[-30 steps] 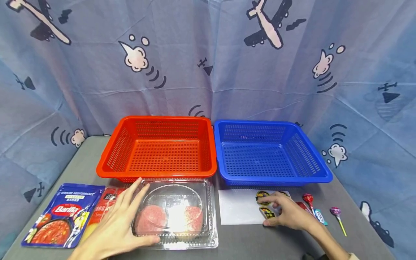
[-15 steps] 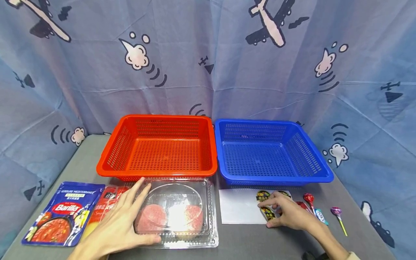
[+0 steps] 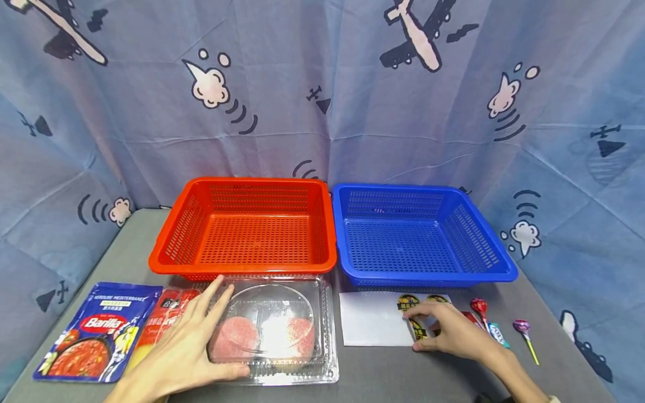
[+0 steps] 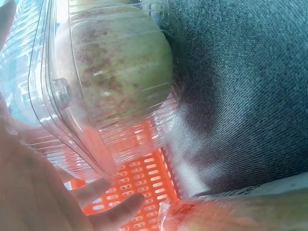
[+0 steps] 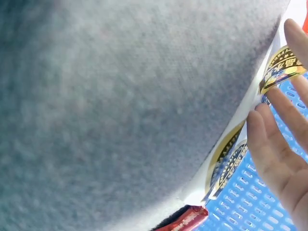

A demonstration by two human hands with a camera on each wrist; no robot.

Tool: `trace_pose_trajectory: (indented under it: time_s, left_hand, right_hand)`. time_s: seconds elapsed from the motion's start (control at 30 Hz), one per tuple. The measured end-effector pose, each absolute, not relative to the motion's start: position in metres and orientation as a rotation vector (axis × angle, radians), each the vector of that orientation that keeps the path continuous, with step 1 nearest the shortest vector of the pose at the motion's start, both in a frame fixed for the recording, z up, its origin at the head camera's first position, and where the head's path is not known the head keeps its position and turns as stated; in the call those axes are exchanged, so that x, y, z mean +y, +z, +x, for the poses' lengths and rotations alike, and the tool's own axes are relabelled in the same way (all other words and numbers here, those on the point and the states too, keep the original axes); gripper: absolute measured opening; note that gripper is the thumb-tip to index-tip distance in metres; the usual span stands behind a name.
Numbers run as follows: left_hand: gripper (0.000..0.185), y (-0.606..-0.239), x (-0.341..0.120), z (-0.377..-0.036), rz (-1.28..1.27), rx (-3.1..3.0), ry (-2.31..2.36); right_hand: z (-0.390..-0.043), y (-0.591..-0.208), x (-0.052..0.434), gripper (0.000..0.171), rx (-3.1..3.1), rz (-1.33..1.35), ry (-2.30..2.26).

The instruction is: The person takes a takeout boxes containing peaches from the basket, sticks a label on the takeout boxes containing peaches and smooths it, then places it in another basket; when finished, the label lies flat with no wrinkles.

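- Where your right hand (image 3: pixel 453 330) reaches over the sheet, its fingers bend loosely, thumb and forefinger apart on either side of a sticker (image 3: pixel 419 331); no pinch shows.
- That sticker lies at about 9 o'clock from your palm, near the 3 o'clock end of the white sheet (image 3: pixel 375 322), whose long axis runs 9 to 3. Your right hand is much the nearer.
- Your left hand (image 3: pixel 183 344) spreads at 9 o'clock of the clear box (image 3: pixel 272 305), fingers extended against it.
- The box stands at 9 o'clock of the sheet, just beside it.
- A blue basket (image 3: pixel 428 281) bounds 12 o'clock and a red lollipop (image 3: pixel 478 306) crowds 3; the easiest room looks to be at 6, over the table (image 3: pixel 383 375).
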State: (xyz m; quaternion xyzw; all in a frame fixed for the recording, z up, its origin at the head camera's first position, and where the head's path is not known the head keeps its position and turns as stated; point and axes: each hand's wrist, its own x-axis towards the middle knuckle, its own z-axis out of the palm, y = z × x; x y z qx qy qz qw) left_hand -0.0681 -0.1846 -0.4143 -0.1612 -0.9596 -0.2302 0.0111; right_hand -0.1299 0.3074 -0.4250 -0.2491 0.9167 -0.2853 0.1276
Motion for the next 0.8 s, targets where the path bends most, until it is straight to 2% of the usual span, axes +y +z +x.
trace_pose_trajectory:
  time_s: [0.37, 0.6, 0.8]
  left_hand:
    - [0.125, -0.413, -0.185, -0.067, -0.482, -3.017, -0.735]
    - [0.125, -0.413, -0.185, -0.067, -0.477, -3.023, -0.739]
    - [0.125, -0.413, -0.184, -0.067, -0.471, -3.029, -0.742]
  right_hand:
    - [-0.128, -0.423, 0.307, 0.051, 2.682, -0.693, -0.797]
    - [-0.126, -0.418, 0.303, 0.053, 2.700, -0.781, -0.829]
    - [-0.120, -0.409, 0.291, 0.046, 2.761, -0.917, -0.807]
